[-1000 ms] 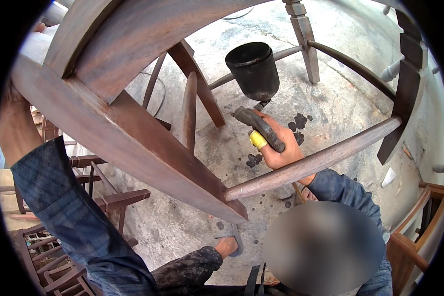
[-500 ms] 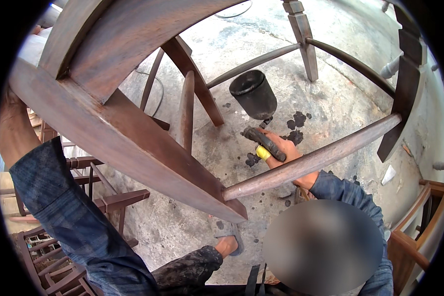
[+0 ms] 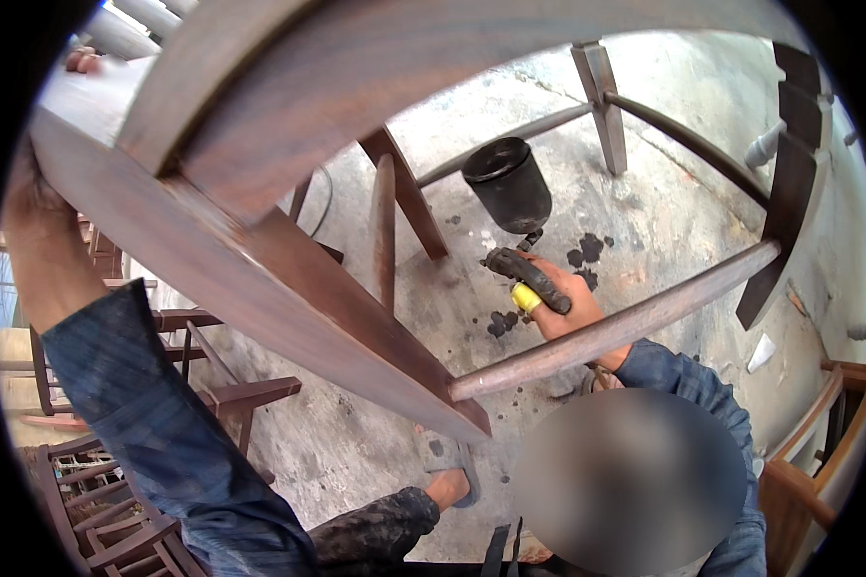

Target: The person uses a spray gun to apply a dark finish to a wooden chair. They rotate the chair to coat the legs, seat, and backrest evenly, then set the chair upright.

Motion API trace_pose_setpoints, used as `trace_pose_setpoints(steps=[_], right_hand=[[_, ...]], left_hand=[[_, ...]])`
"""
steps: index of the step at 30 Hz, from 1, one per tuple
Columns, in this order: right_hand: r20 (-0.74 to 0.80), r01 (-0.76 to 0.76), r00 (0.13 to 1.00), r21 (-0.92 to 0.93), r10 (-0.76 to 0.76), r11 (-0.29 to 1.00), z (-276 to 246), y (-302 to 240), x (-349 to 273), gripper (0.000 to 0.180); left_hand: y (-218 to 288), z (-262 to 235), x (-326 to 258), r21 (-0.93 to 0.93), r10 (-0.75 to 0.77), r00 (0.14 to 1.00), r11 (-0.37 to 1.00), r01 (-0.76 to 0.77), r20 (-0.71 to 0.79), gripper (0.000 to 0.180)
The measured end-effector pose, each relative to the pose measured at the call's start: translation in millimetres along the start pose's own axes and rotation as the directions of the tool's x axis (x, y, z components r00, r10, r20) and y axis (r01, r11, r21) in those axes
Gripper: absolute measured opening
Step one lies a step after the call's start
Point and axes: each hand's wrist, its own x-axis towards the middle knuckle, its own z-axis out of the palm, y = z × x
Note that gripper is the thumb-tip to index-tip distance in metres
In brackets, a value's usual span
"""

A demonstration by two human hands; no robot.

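A dark brown wooden chair (image 3: 250,298) is tilted across the upper part of the view, a round rung joining its legs at the right. At the far left, my left hand (image 3: 35,197) grips its frame, with most of the fingers hidden by the wood. My right hand (image 3: 570,296), yellow tape round one digit, is wrapped around the black handle of a spray gun (image 3: 539,278). The gun's dark cup (image 3: 510,188) stands above the hand, inside the space framed by the chair legs. The right forearm passes beneath the rung.
Dark splashes (image 3: 590,250) mark the concrete floor (image 3: 356,452). More wooden chairs (image 3: 111,524) stand at the lower left. An orange-brown wooden frame (image 3: 799,471) stands at the lower right. My sandalled foot (image 3: 447,481) is below the chair. A blurred oval covers the lower right.
The near chair frame has shifted slightly right and down in view, along with my left hand and forearm. My right hand and the spray gun also sit slightly farther right and lower.
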Motion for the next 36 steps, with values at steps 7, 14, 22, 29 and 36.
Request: trace_pose_setpoints(steps=[7, 14, 22, 29, 36], right_hand=[[0.114, -0.042, 0.993, 0.061, 0.035, 0.997, -60, -46, 50, 0.045], [0.127, -0.214, 0.973, 0.16, 0.195, 0.964, -101, -67, 84, 0.033], [0.136, -0.202, 0.977, 0.362, 0.163, 0.91, -102, -61, 91, 0.02], [0.114, -0.215, 0.972, 0.106, 0.203, 0.971, -98, -62, 113, 0.02], [0.137, -0.244, 0.964, 0.132, 0.226, 0.961, -92, -74, 120, 0.018]], left_hand=[[5, 11, -20, -0.101, -0.064, 0.995, 0.993, 0.056, -0.076, 0.032], [-4, 45, -43, -0.196, -0.023, 0.987, 0.981, -0.008, -0.159, 0.036], [-6, 50, -42, -0.161, -0.015, 0.978, 0.987, -0.019, -0.207, 0.038], [-6, 52, -46, -0.197, -0.023, 0.969, 0.98, -0.026, -0.246, 0.033], [-4, 50, -47, -0.214, -0.051, 0.974, 0.977, 0.002, -0.222, 0.034]])
